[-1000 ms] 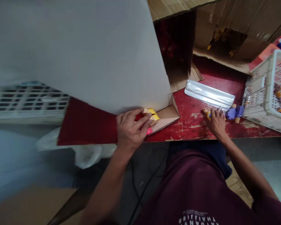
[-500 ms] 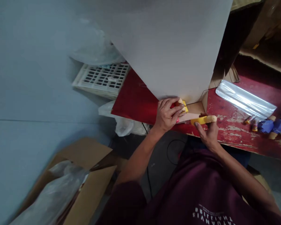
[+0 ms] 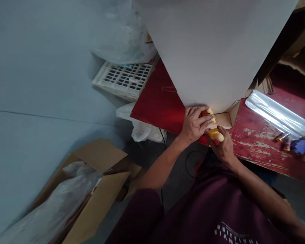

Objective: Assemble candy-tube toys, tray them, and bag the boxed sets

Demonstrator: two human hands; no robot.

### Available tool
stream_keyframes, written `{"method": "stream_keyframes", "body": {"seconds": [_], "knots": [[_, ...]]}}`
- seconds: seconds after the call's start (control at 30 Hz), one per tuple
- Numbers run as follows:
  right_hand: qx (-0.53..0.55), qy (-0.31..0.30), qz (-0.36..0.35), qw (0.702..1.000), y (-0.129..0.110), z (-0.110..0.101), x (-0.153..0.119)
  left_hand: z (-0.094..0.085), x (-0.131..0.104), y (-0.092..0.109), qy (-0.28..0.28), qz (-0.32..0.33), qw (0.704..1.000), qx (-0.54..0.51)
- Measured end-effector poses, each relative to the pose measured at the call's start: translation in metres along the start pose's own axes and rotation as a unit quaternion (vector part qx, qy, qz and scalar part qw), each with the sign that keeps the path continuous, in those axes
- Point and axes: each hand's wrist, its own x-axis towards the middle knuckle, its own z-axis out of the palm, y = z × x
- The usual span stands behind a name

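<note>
My left hand [image 3: 193, 124] lies over small yellow pieces with pale rounded ends [image 3: 212, 117] at the edge of a cardboard box [image 3: 223, 120], its fingers curled on them. Just to its right, my right hand [image 3: 222, 144] grips a yellow piece with a pale rounded end [image 3: 215, 135] between thumb and fingers. The box has a raised flap on its right side and stands at the front of a red table [image 3: 256, 142]. A large grey-white panel [image 3: 208, 51] rises behind the box. My left fingers partly hide the pieces beneath them.
On the right lie shiny clear plastic sleeves [image 3: 277, 113], small wrapped items [image 3: 286, 144] and blue pieces [image 3: 300, 146]. A white slotted crate [image 3: 124, 79] stands at the left. Lower left is an open carton [image 3: 99, 200] with plastic in it. A cable [image 3: 165, 139] hangs below the table.
My right hand has turned and brought the yellow piece closer to my left hand; its pale end now points downward. My left hand stays on the other pieces. The view has shifted.
</note>
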Motion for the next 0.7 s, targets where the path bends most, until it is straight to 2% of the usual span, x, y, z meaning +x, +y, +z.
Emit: {"method": "stream_keyframes", "body": {"seconds": [0.17, 0.33, 0.5, 0.6, 0.7], "knots": [[-0.016, 0.028, 0.101, 0.994, 0.008, 0.004, 0.002, 0.001, 0.001, 0.002, 0.005, 0.007, 1.0, -0.001], [-0.031, -0.021, 0.022, 0.999, -0.002, 0.011, 0.002, 0.002, 0.002, 0.001, -0.03, -0.012, 0.999, 0.001], [-0.055, -0.059, -0.028, 0.996, -0.01, 0.021, -0.004, 0.001, 0.001, -0.002, -0.023, -0.005, 1.0, -0.021], [-0.06, -0.064, -0.001, 0.996, -0.009, 0.025, -0.004, 0.001, 0.0, -0.003, -0.026, -0.009, 0.999, -0.026], [-0.061, -0.095, 0.043, 0.993, -0.009, 0.029, -0.002, 0.002, -0.001, -0.003, -0.017, -0.001, 0.999, -0.034]]}}
